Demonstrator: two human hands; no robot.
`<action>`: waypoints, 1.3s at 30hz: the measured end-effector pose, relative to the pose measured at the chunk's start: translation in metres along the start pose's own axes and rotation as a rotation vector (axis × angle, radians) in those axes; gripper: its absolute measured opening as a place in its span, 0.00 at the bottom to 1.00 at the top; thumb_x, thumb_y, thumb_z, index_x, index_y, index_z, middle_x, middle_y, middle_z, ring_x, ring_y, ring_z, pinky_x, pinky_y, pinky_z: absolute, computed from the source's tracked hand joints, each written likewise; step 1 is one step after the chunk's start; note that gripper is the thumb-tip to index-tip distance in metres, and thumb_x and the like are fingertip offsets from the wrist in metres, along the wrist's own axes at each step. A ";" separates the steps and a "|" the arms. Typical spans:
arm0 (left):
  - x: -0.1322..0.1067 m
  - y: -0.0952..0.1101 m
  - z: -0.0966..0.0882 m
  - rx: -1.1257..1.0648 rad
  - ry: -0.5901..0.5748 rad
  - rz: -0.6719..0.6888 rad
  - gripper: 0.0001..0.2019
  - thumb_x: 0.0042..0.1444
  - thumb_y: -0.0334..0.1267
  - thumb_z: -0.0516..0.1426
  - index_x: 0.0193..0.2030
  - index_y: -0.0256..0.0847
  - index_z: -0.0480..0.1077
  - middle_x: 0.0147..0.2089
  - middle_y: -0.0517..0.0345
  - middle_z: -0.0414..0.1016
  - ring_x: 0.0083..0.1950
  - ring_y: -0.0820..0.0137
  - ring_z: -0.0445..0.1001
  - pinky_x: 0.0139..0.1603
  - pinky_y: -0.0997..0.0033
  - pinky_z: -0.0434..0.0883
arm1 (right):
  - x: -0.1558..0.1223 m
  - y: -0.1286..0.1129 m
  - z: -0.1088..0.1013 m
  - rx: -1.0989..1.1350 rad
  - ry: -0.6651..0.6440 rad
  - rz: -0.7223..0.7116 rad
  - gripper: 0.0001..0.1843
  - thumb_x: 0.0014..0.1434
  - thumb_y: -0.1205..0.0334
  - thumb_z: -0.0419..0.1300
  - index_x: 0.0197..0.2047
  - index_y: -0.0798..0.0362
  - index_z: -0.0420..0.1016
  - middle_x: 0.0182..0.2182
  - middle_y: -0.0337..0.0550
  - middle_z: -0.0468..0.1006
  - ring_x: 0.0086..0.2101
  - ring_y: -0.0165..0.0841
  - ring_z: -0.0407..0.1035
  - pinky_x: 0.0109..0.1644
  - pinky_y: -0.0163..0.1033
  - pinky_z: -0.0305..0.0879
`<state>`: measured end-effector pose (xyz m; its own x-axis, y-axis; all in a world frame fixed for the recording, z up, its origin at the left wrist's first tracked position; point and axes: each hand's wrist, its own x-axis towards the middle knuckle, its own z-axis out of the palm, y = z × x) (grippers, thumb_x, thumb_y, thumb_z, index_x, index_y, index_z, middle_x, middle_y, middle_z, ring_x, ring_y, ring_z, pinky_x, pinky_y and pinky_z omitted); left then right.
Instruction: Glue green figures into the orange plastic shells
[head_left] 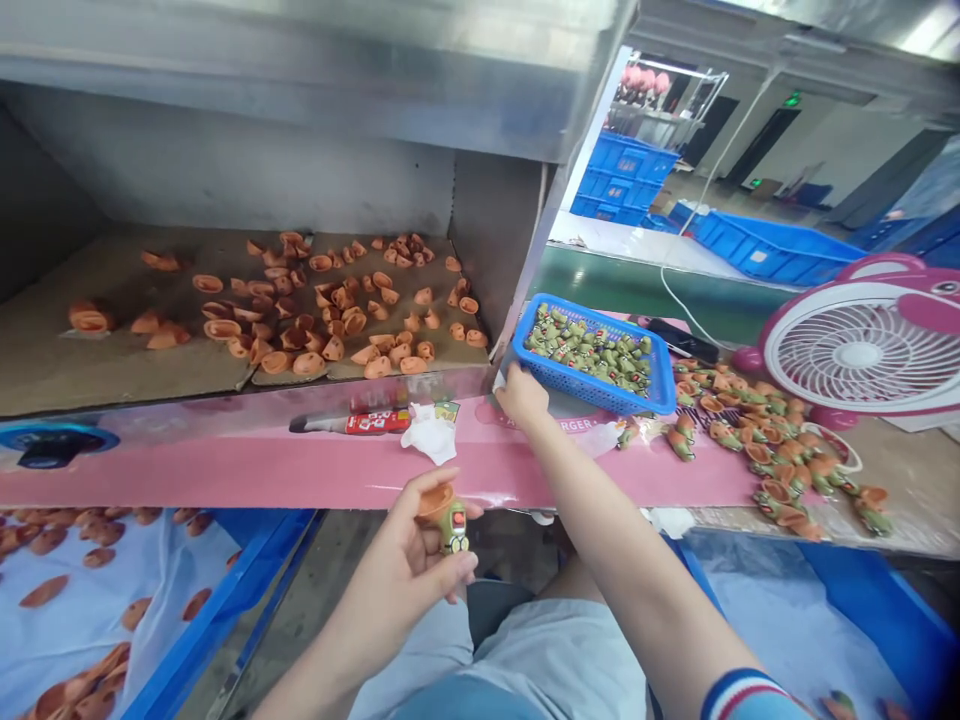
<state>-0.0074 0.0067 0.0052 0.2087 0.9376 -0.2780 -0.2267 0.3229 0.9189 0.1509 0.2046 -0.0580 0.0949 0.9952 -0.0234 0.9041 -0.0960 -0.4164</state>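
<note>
Green plastic toy figure with orange cap, tilted cap-up, sits gripped in the fingers of the left hand; empty right hand, fingers loosely curled, rests just beside the blue plastic mesh basket of green figures.

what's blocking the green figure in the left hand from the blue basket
The right forearm crosses the straight line from the green figure in the left hand to the blue plastic basket, and the right hand sits at the basket's near corner.
</note>
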 end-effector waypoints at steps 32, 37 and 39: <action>-0.006 0.029 0.020 0.854 -0.443 0.024 0.24 0.43 0.40 0.58 0.48 0.46 0.55 0.30 0.64 0.66 0.26 0.75 0.61 0.24 0.76 0.60 | -0.187 0.061 -0.111 0.347 -0.126 -0.816 0.08 0.53 0.63 0.57 0.38 0.52 0.68 0.25 0.40 0.69 0.23 0.26 0.62 0.25 0.32 0.56; -0.005 0.035 0.023 0.881 -0.481 0.042 0.23 0.43 0.40 0.58 0.47 0.46 0.56 0.28 0.65 0.64 0.25 0.75 0.60 0.23 0.76 0.59 | -0.189 0.064 -0.112 0.294 -0.107 -0.825 0.08 0.54 0.63 0.56 0.39 0.52 0.68 0.24 0.40 0.69 0.23 0.26 0.62 0.24 0.32 0.55; -0.004 0.039 0.024 0.887 -0.502 0.034 0.23 0.44 0.40 0.58 0.47 0.45 0.56 0.27 0.66 0.63 0.25 0.75 0.61 0.23 0.76 0.59 | -0.188 0.065 -0.113 0.280 -0.105 -0.834 0.08 0.54 0.63 0.56 0.39 0.52 0.68 0.24 0.40 0.69 0.22 0.26 0.62 0.24 0.32 0.55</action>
<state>0.0061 0.0123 0.0485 0.6366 0.7161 -0.2862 0.5042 -0.1057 0.8571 0.2389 0.0088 0.0219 -0.6006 0.7371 0.3097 0.5256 0.6559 -0.5418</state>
